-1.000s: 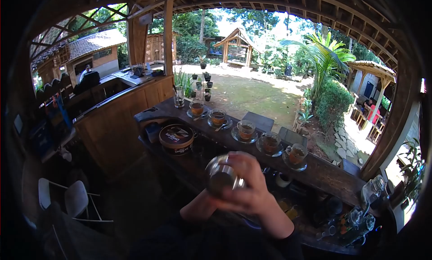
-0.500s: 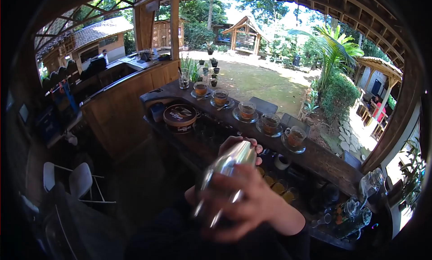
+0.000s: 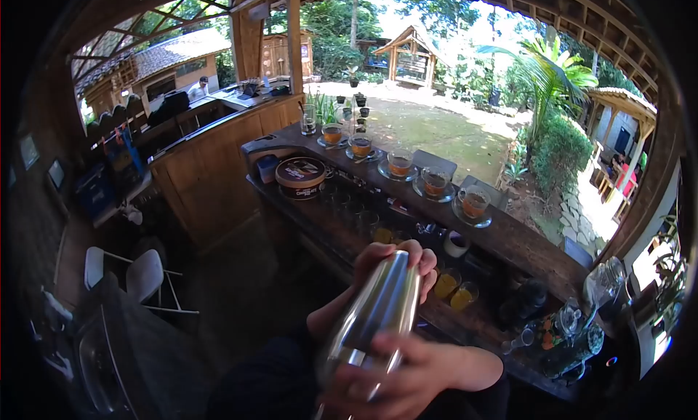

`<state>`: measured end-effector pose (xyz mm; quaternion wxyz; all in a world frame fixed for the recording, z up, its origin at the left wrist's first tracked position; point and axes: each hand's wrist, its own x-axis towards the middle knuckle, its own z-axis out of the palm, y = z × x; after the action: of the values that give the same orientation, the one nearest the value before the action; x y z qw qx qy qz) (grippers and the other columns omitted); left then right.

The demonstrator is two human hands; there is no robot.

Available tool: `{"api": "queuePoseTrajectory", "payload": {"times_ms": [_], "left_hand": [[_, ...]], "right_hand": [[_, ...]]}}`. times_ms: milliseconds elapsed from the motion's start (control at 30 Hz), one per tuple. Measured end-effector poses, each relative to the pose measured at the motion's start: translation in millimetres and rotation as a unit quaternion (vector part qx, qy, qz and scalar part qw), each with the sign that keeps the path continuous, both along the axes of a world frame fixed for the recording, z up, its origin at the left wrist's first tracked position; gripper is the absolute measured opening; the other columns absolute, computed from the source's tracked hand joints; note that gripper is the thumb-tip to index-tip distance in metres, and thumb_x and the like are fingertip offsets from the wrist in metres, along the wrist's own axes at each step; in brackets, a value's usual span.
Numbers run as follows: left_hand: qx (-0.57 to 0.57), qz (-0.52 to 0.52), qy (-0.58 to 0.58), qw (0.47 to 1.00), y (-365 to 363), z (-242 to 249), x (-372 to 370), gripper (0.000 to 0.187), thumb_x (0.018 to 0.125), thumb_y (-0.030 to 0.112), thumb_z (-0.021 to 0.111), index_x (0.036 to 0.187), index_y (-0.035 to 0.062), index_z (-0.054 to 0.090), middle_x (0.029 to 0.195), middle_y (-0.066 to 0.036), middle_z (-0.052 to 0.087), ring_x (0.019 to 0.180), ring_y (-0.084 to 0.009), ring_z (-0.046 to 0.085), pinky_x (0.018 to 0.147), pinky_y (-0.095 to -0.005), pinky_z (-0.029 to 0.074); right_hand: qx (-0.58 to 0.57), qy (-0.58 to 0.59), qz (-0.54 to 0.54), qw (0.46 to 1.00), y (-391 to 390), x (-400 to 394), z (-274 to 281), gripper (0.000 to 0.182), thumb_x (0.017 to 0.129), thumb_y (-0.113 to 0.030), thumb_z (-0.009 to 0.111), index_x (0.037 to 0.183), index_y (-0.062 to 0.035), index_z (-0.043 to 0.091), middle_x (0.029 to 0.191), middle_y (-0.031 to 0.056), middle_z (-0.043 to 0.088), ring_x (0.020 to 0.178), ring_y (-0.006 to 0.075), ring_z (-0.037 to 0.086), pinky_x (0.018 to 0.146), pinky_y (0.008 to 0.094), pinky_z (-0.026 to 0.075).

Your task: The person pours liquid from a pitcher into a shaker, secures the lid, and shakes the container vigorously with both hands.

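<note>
Fingers of both hands were clamped on the steel shaker (image 3: 378, 307) at lower centre: left hand (image 3: 396, 260) capping its top, right hand (image 3: 407, 373) gripping its base; keeping both ends sealed seemed key.

shaker (image 3: 378, 307): plain silver metal, in my hands, with bright reflections
tea cups (image 3: 398, 163): clear glass, amber-brown drink inside
small glasses (image 3: 454, 290): clear, orange-yellow liquid
tin (image 3: 300, 177): dark brown side, cream lid with a dark design
counter (image 3: 523, 249): dark brown wood
chairs (image 3: 138, 274): white
my sleeve (image 3: 269, 384): black
</note>
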<state>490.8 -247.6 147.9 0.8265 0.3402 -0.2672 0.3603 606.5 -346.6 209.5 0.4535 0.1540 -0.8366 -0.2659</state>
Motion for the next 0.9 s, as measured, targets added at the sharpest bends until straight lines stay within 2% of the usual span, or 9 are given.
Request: {"api": "queuePoseTrajectory", "payload": {"times_ms": [133, 167, 300, 533, 633, 700, 767, 833, 900], "left_hand": [[-0.083, 0.094, -0.021, 0.992, 7, -31, 22, 0.038, 0.087, 0.04, 0.049, 0.103, 0.0064, 0.052, 0.107, -0.01, 0.047, 0.098, -0.0266, 0.05, 0.079, -0.0401, 0.048], [-0.17, 0.182, -0.022, 0.968, 4, -52, 33, 0.039, 0.085, 0.041, 0.051, 0.106, 0.0079, 0.055, 0.112, -0.009, 0.052, 0.102, -0.0233, 0.055, 0.081, -0.038, 0.051], [-0.219, -0.104, -0.028, 0.97, 16, -52, 44, 0.033, 0.086, 0.038, 0.056, 0.107, 0.0128, 0.057, 0.104, -0.005, 0.06, 0.095, -0.0192, 0.06, 0.088, -0.0384, 0.048], [0.028, 0.045, -0.006, 0.999, 15, 13, 16, 0.035, 0.092, 0.041, 0.042, 0.102, 0.0083, 0.052, 0.101, -0.011, 0.042, 0.091, -0.0281, 0.046, 0.074, -0.0417, 0.047], [-0.181, 0.02, 0.064, 0.981, 54, -61, 19, 0.036, 0.088, 0.041, 0.05, 0.103, 0.0089, 0.055, 0.107, -0.007, 0.054, 0.093, -0.0262, 0.057, 0.072, -0.036, 0.053], [-0.276, -0.036, 0.171, 0.945, 49, -66, 13, 0.034, 0.088, 0.037, 0.053, 0.11, 0.0115, 0.057, 0.096, -0.006, 0.064, 0.086, -0.0186, 0.063, 0.072, -0.0305, 0.054], [-0.268, -0.016, 0.136, 0.953, 60, -73, 4, 0.034, 0.088, 0.037, 0.053, 0.11, 0.0114, 0.057, 0.108, -0.006, 0.06, 0.093, -0.0196, 0.062, 0.075, -0.0331, 0.053], [-0.017, 0.58, 0.048, 0.813, 1, -3, 23, 0.034, 0.089, 0.038, 0.05, 0.104, 0.0098, 0.057, 0.116, -0.009, 0.047, 0.101, -0.0268, 0.055, 0.082, -0.0399, 0.049], [-0.019, 0.038, 0.044, 0.998, 70, 4, -29, 0.035, 0.089, 0.039, 0.046, 0.101, 0.0083, 0.057, 0.101, -0.011, 0.047, 0.091, -0.0316, 0.054, 0.077, -0.0398, 0.049]], "right_hand": [[-0.154, 0.021, 0.092, 0.984, 29, 16, -3, 0.036, 0.076, -0.031, 0.064, 0.11, -0.0222, 0.057, 0.115, -0.0001, 0.056, 0.113, 0.0263, 0.05, 0.095, 0.0534, 0.036], [-0.357, -0.102, 0.017, 0.928, 47, 30, 11, 0.044, 0.068, -0.03, 0.073, 0.109, -0.0209, 0.057, 0.118, 0.0067, 0.054, 0.112, 0.0325, 0.05, 0.094, 0.0504, 0.037], [-0.496, 0.122, -0.015, 0.86, 74, 40, -15, 0.059, 0.058, -0.028, 0.082, 0.11, -0.0142, 0.058, 0.12, 0.014, 0.05, 0.112, 0.0351, 0.049, 0.094, 0.049, 0.038], [-0.035, 0.001, 0.063, 0.997, 19, 19, 6, 0.017, 0.08, -0.029, 0.055, 0.094, -0.0198, 0.062, 0.112, -0.0004, 0.057, 0.113, 0.0289, 0.052, 0.09, 0.0532, 0.041], [-0.277, 0.029, -0.051, 0.959, 93, 24, 10, 0.056, 0.067, -0.027, 0.074, 0.116, -0.0169, 0.049, 0.115, 0.0143, 0.053, 0.106, 0.0336, 0.052, 0.088, 0.0472, 0.043], [-0.545, 0.174, -0.066, 0.817, 125, 19, -13, 0.068, 0.063, -0.027, 0.079, 0.12, -0.0099, 0.047, 0.117, 0.0177, 0.048, 0.11, 0.0381, 0.046, 0.093, 0.0461, 0.038], [-0.461, 0.139, -0.062, 0.874, 124, 13, -6, 0.071, 0.062, -0.027, 0.08, 0.122, -0.0119, 0.046, 0.117, 0.0176, 0.048, 0.11, 0.0384, 0.047, 0.092, 0.0476, 0.038], [-0.262, -0.006, -0.061, 0.963, 91, -4, 24, 0.053, 0.068, -0.029, 0.076, 0.114, -0.0169, 0.054, 0.119, 0.0148, 0.051, 0.113, 0.0386, 0.047, 0.089, 0.0508, 0.041], [-0.26, -0.059, 0.048, 0.963, 57, -16, 24, 0.029, 0.079, -0.034, 0.061, 0.104, -0.0201, 0.06, 0.113, 0.0072, 0.056, 0.115, 0.0355, 0.047, 0.094, 0.0488, 0.037]]}}
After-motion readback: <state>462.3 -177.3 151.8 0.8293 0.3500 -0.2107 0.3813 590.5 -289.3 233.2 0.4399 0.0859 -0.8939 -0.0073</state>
